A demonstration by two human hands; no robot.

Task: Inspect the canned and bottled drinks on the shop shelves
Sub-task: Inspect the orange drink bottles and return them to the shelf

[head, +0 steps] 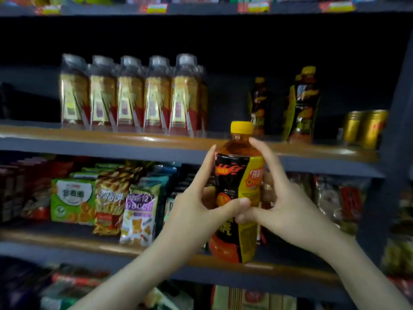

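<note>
I hold an orange drink bottle (238,175) with a yellow cap and a black-and-yellow label upright in front of the shelves. My left hand (201,206) grips its left side, thumb across the label. My right hand (279,198) grips its right side, index finger up near the neck. On the drinks shelf (111,142) behind stand a row of clear bottles with gold-and-red labels (131,95), two more bottles like the held one (301,104), and gold cans (366,128) at the right.
Snack bags (105,198) fill the shelf below on the left, and more packets (339,198) sit on the right. A shelf with price tags (154,8) runs across the top. A dark upright post (397,130) bounds the shelves at the right.
</note>
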